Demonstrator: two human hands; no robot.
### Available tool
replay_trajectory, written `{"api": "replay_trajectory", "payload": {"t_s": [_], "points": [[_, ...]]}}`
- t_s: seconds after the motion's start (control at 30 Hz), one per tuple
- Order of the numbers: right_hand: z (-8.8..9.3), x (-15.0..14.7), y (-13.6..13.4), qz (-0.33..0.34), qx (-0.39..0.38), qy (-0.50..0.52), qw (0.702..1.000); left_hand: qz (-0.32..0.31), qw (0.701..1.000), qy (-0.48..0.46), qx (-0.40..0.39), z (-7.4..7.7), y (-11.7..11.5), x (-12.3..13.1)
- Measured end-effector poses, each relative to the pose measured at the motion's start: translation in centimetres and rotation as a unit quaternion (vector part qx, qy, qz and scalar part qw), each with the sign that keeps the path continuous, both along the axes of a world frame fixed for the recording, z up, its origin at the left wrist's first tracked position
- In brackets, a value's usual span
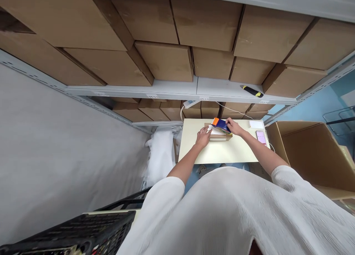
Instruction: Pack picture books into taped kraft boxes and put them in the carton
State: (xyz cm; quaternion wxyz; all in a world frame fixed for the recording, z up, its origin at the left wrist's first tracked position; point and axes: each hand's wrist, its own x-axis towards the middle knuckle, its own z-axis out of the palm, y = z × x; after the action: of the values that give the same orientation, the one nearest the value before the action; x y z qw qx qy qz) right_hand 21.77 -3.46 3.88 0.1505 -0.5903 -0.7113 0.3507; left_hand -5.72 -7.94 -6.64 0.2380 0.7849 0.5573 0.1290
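Observation:
A small cardboard box [217,138] lies on the pale yellow table, with a white patch on its top. My left hand [203,137] grips the box at its left end, fingers over the top edge. Closed around a blue and orange tape dispenser [221,124] is my right hand [233,127], which holds it low over the top of the box. Part of the dispenser's underside and the box's far side are hidden.
A phone [261,137] and a white pad [256,124] lie on the table's [219,153] right side. Shelves of cardboard boxes rise ahead, with a utility knife [252,91] on one. A large open carton [310,151] stands right; a black crate [111,232] stands lower left.

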Motion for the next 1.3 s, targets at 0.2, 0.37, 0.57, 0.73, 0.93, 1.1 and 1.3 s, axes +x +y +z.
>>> {"api": "replay_trajectory", "payload": {"t_s": [0.2, 0.37, 0.57, 0.73, 0.93, 1.1, 1.3], "points": [[0.5, -0.1, -0.7, 0.013, 0.018, -0.076, 0.997, -0.014, 1.0, 0.011, -0.006, 0.3, 0.0, -0.2], [-0.3, 2.0, -1.3, -0.011, 0.017, -0.013, 1.0, -0.008, 1.0, 0.003, -0.003, 0.4, 0.1, -0.2], [-1.0, 3.4, -0.9, -0.003, -0.015, -0.086, 0.996, -0.007, 1.0, 0.007, 0.004, 0.6, 0.1, -0.2], [-1.1, 2.3, -0.7, 0.012, 0.009, -0.089, 0.996, -0.004, 1.0, 0.011, -0.005, 1.1, 0.0, -0.2], [-1.0, 1.7, -0.8, 0.023, -0.017, -0.113, 0.993, 0.119, 0.975, -0.185, -0.042, 3.3, 1.7, 0.1], [-0.9, 1.6, -0.7, 0.027, -0.012, -0.106, 0.994, 0.22, 0.869, -0.417, -0.148, 5.5, 3.7, 2.3], [-0.6, 1.3, -1.1, 0.018, -0.024, -0.093, 0.995, 0.235, 0.84, -0.441, -0.211, 6.4, 4.3, 4.3]]}}
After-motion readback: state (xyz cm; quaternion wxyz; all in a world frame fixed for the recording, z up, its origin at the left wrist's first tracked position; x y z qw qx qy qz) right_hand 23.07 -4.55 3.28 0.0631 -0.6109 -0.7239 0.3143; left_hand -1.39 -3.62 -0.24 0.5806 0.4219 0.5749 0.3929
